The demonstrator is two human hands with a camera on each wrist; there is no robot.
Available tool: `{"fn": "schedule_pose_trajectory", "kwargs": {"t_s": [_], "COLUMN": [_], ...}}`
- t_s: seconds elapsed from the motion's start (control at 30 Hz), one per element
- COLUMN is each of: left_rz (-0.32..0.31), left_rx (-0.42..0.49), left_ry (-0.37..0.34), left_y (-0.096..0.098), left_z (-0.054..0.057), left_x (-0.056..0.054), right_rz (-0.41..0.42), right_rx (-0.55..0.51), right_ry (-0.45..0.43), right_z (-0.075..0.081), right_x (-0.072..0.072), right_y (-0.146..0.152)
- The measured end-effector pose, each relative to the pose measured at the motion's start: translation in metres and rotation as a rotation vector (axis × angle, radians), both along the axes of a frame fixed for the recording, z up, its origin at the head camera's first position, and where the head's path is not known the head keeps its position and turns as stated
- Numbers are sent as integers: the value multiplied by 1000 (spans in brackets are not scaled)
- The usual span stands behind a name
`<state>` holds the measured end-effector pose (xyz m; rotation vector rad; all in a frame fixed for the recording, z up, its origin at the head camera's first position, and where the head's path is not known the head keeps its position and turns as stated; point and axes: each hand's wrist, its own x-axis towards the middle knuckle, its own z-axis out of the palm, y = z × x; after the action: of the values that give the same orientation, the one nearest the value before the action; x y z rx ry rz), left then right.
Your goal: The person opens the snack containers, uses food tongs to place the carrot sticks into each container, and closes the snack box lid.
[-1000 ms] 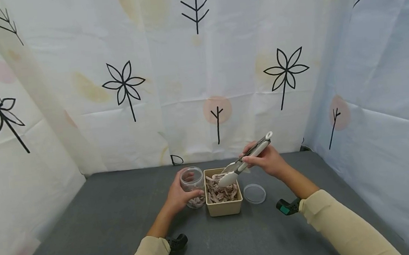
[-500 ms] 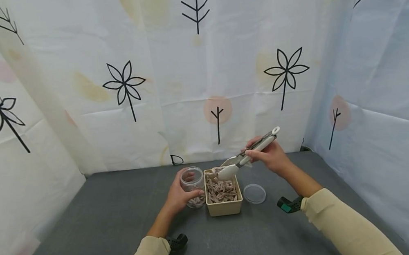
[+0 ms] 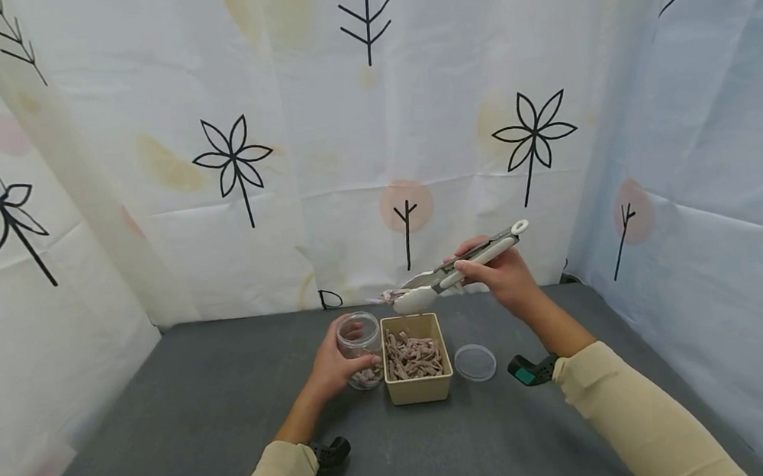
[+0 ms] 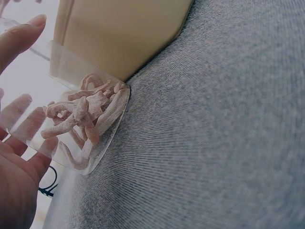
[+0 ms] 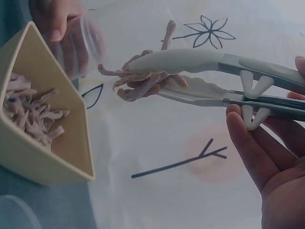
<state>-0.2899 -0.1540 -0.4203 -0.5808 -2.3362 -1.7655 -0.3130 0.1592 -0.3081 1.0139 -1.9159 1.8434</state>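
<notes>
My left hand grips a clear plastic jar, fingers and thumb around its side. The jar stands uncovered on the table, with pale brown, powder-dusted strips at its bottom. Right beside it is a cream rectangular box holding a heap of the same strips. My right hand holds white-and-grey tongs by the handles, above the box's far edge. Between the tongs' heads a bunch of strips is pinched, some ends sticking out toward the left.
A round clear lid lies on the dark grey table, just right of the box. Patterned white fabric hangs behind the table and along both sides.
The tongs have risen out of the box with a bunch of strips and tilted flatter, their heads moving up and slightly left. My left hand and the jar have stayed put.
</notes>
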Motion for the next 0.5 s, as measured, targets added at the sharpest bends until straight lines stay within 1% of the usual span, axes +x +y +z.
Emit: {"fn": "schedule_pose_trajectory", "kwargs": {"t_s": [0.23,0.5], "left_rz": [-16,-9], "left_rx": [26,5], "left_ry": [-10,-12], "left_y": [0,-2], "left_z": [0,-2], "left_x": [-1,-3], "right_rz": [50,68], "right_rx": [-63,-91], "right_ry": [13,-20], "right_z": [5,-1], "right_x": [-4,-8], "right_y": [-20,-45]}}
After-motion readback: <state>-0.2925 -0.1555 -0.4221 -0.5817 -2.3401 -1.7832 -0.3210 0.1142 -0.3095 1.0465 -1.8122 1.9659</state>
